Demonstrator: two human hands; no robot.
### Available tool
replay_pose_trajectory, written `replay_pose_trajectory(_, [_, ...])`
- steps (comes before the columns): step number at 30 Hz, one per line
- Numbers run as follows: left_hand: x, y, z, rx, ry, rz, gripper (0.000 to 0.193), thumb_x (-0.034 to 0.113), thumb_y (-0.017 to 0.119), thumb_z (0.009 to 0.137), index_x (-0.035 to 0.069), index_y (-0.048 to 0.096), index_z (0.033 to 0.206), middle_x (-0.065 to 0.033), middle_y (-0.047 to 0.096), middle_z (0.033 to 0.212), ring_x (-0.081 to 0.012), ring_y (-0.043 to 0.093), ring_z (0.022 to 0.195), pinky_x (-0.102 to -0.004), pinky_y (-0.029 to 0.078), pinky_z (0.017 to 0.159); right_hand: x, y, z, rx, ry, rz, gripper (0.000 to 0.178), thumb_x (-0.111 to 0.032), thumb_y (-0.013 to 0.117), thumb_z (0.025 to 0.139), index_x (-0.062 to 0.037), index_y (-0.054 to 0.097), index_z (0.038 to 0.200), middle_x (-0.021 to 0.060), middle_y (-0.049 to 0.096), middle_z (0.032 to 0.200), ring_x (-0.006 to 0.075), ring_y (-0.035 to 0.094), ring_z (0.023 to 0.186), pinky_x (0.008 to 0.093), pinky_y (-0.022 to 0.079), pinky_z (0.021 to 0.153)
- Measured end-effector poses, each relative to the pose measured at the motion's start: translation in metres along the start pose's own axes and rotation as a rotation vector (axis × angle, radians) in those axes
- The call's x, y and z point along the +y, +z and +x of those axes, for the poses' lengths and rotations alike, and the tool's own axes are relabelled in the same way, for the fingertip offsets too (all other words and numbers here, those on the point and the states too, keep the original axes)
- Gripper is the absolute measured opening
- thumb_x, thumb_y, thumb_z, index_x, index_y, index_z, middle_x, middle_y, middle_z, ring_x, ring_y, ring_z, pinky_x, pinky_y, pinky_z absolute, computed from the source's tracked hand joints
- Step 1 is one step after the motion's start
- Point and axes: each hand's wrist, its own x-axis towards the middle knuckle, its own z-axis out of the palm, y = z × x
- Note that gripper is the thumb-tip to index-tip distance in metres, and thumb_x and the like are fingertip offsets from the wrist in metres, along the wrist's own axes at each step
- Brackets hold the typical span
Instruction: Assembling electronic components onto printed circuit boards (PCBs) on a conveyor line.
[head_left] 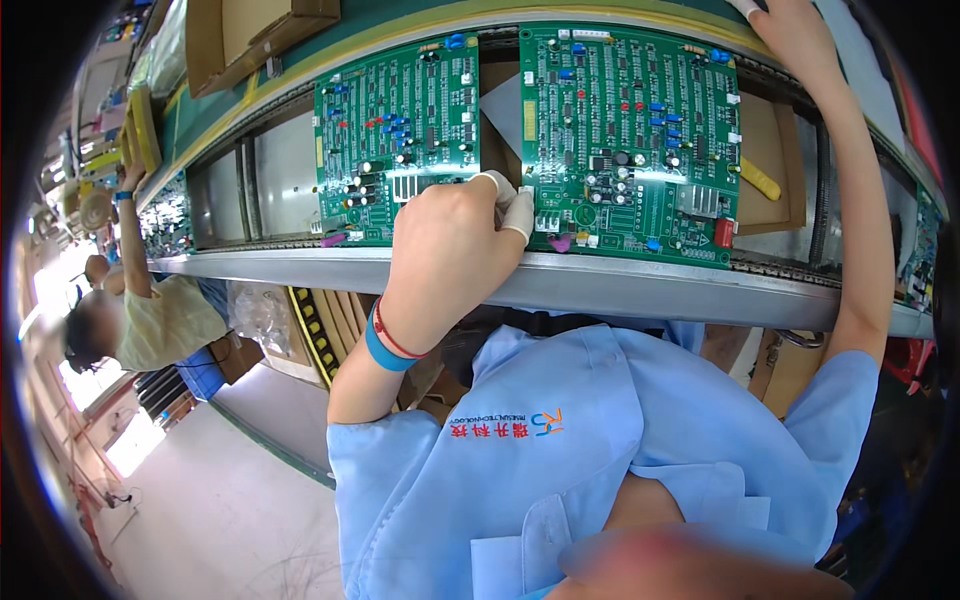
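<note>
Two green circuit boards lie side by side on the rails: a left board [440,120] and a right board [560,140], both crowded with small parts. My left hand [450,230], with white finger cots and a blue wristband, reaches over the left board's lower right corner. Its thumb and fingertips are pinched together at the right board's left edge; whatever is between them is hidden. Up at the top right, my right hand [795,35] stretches past the right board's far corner. A white cot covers one of its fingertips, and the picture's edge cuts the fingers off.
A metal rail [620,285] runs along the near side. Under the right board's right side sits a cardboard tray [790,215] with a yellow strip [760,178]. An open cardboard box [265,45] stands at the far left. Another person [165,320] works farther left along the line.
</note>
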Motion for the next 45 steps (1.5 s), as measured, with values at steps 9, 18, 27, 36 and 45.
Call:
replay_pose_trajectory(9, [0.006,-0.008,0.005,-0.140,-0.082,0.093,0.024,0.023,0.066,0.085,0.003,0.069,0.073,-0.0147,0.063,0.059,-0.0323,0.063,0.054,-0.0409,0.048,0.052,0.032,0.029,0.002,0.095,-0.149,0.116,0.011,-0.009,0.063,0.082,-0.0039,0.064,0.092,0.0138,0.062,0.088,0.0338,0.062,0.086,0.0404,0.049,0.075])
replay_pose_trajectory(18, [0.028,-0.050,0.034,0.170,0.066,-0.325,0.022,0.016,0.073,0.085,0.000,0.069,0.100,-0.0076,0.068,0.074,-0.0108,0.056,0.051,-0.0262,0.043,0.048,0.004,-0.014,-0.001,-0.037,0.144,0.604,0.021,-0.009,0.072,0.081,-0.0006,0.064,0.099,0.0081,0.065,0.080,0.0170,0.063,0.077,0.0289,0.051,0.071])
replay_pose_trajectory(27, [0.039,-0.024,0.055,0.224,0.245,-0.908,0.027,0.009,0.075,0.084,-0.001,0.064,0.106,-0.0070,0.069,0.094,-0.0086,0.065,0.072,-0.0194,0.049,0.061,-0.101,-0.046,-0.019,-0.494,0.330,1.626,0.030,-0.003,0.069,0.087,0.0011,0.057,0.115,0.0041,0.063,0.095,0.0082,0.060,0.087,0.0214,0.050,0.079])
replay_pose_trajectory(36, [-0.067,-0.077,-0.009,0.439,0.080,-0.816,0.029,0.008,0.064,0.092,-0.001,0.060,0.119,-0.0142,0.070,0.096,-0.0128,0.065,0.068,-0.0230,0.053,0.062,0.015,0.032,0.019,0.063,-0.070,-0.040,0.026,-0.026,0.063,0.089,-0.0113,0.063,0.111,0.0117,0.065,0.102,0.0309,0.063,0.087,0.0399,0.050,0.076])
replay_pose_trajectory(45, [-0.155,-0.085,-0.071,0.650,-0.331,-0.752,0.016,0.007,0.061,0.094,0.000,0.060,0.109,-0.0142,0.070,0.101,-0.0157,0.069,0.069,-0.0210,0.052,0.061,0.038,0.052,0.022,-0.090,-0.214,-0.562,0.029,-0.008,0.054,0.086,-0.0075,0.059,0.114,0.0094,0.062,0.119,0.0314,0.062,0.102,0.0407,0.054,0.082])
